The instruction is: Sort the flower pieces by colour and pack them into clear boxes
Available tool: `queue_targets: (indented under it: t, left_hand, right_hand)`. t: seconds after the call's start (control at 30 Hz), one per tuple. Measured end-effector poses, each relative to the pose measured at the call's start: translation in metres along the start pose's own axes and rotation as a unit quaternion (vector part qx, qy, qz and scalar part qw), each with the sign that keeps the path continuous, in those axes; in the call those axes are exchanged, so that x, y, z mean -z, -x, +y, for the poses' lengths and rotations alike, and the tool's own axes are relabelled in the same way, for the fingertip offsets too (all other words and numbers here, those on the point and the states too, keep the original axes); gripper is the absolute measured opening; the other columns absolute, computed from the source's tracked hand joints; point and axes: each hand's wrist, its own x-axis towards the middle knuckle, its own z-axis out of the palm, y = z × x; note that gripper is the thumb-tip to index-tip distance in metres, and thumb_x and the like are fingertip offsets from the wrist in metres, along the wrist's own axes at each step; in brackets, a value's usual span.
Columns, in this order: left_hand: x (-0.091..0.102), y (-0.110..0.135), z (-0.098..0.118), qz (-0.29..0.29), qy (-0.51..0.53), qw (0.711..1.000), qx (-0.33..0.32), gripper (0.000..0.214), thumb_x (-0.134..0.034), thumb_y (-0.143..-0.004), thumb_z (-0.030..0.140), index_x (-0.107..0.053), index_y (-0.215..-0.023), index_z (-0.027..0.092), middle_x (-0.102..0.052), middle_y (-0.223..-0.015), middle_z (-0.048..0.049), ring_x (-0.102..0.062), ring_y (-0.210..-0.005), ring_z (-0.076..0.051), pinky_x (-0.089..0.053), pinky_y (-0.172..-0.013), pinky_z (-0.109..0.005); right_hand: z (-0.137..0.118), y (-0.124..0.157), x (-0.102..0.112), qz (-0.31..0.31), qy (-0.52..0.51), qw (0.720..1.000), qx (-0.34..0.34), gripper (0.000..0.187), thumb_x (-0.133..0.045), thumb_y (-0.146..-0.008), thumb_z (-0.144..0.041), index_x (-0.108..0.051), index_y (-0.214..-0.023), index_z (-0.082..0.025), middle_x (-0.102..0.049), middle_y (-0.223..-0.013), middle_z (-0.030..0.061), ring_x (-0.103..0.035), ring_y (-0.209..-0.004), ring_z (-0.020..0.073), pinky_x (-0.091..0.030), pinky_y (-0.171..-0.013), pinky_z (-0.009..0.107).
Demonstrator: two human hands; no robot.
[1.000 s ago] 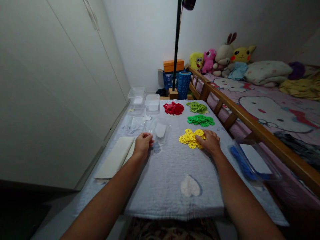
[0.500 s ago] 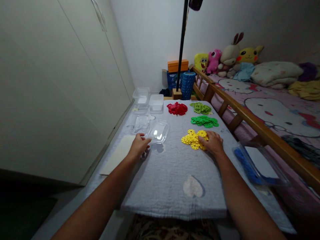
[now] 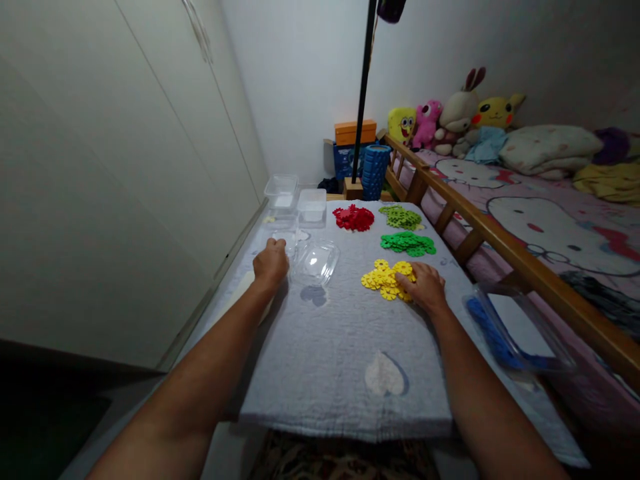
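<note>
My left hand [image 3: 271, 263] is closed, fingers curled down at the near edge of a clear plastic lid [image 3: 290, 241]; its fingertips are hidden, so any grip on the lid cannot be made out. Beside it on the right lies another clear lid [image 3: 317, 261]. My right hand [image 3: 426, 287] rests at the right side of a pile of yellow flower-shaped discs [image 3: 384, 279], thumb apart from the fingers and touching the pieces. Behind that pile are green discs [image 3: 407, 243], light green discs [image 3: 400, 217] and red discs [image 3: 353, 217].
Two clear tubs [image 3: 281, 192] [image 3: 313, 205] stand at the back left. A whitish flat sheet [image 3: 240, 291] lies partly under my left forearm. At the right edge sits a lidded box of blue pieces [image 3: 517, 333], near the wooden bed rail [image 3: 465, 207]. A black pole [image 3: 363, 93] rises behind the table.
My left hand has moved forward and slightly left, from beside the right-hand lid to the left-hand one, and its fingers have closed. My right hand stays at the yellow pile.
</note>
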Motion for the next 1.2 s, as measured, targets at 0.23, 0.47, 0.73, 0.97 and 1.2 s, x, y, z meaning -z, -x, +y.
queue_targets:
  t: [0.23, 0.47, 0.73, 0.97, 1.2]
  left_hand:
    - [-0.001, 0.007, 0.007, 0.073, -0.051, 0.993, -0.08, 0.031, -0.037, -0.102, 0.02, -0.063, -0.118, 0.017, -0.066, -0.115, -0.0141, -0.069, -0.088, -0.024, -0.046, -0.066, -0.031]
    - [0.005, 0.045, 0.047, 0.155, -0.028, 0.962, -0.222, 0.032, -0.037, -0.104, 0.018, -0.062, -0.124, 0.02, -0.068, -0.113, -0.0111, -0.067, -0.09, -0.021, -0.046, -0.073, -0.031]
    - [-0.004, 0.079, 0.093, 0.057, -0.009, 0.938, -0.341, 0.025, -0.04, -0.103, 0.017, -0.065, -0.107, 0.02, -0.066, -0.108, -0.0082, -0.065, -0.084, -0.019, -0.046, -0.071, -0.031]
    - [-0.01, 0.082, 0.1, -0.04, -0.009, 0.935, -0.353, 0.025, -0.039, -0.101, 0.015, -0.064, -0.108, 0.018, -0.063, -0.107, -0.0095, -0.066, -0.09, -0.021, -0.05, -0.075, -0.032]
    - [-0.002, 0.078, 0.098, -0.065, -0.034, 0.932, -0.354, 0.031, -0.035, -0.1, 0.013, -0.064, -0.111, 0.017, -0.062, -0.11, -0.0111, -0.067, -0.093, -0.023, -0.053, -0.073, -0.034]
  right_hand:
    - [-0.001, 0.0, 0.0, 0.008, 0.004, 1.0, -0.002, 0.049, -0.051, -0.093, -0.053, -0.067, -0.126, -0.021, -0.065, -0.135, 0.0133, -0.054, -0.125, 0.0333, -0.041, -0.103, 0.049]
    - [0.001, -0.001, -0.003, 0.017, 0.002, 1.0, 0.001, 0.048, -0.052, -0.094, -0.052, -0.069, -0.125, -0.02, -0.066, -0.133, 0.0146, -0.055, -0.124, 0.0348, -0.042, -0.103, 0.051]
    - [0.003, -0.001, -0.004, 0.017, -0.003, 1.0, -0.001, 0.05, -0.052, -0.093, -0.053, -0.069, -0.125, -0.019, -0.065, -0.134, 0.0152, -0.055, -0.125, 0.0352, -0.042, -0.103, 0.051]
    - [0.005, -0.002, -0.006, 0.03, -0.011, 0.999, 0.013, 0.048, -0.052, -0.092, -0.052, -0.07, -0.123, -0.019, -0.067, -0.132, 0.0153, -0.056, -0.122, 0.036, -0.043, -0.101, 0.052]
    - [0.004, -0.002, -0.005, 0.019, -0.006, 1.0, 0.004, 0.05, -0.052, -0.092, -0.053, -0.069, -0.124, -0.018, -0.066, -0.134, 0.0157, -0.056, -0.123, 0.0354, -0.043, -0.103, 0.051]
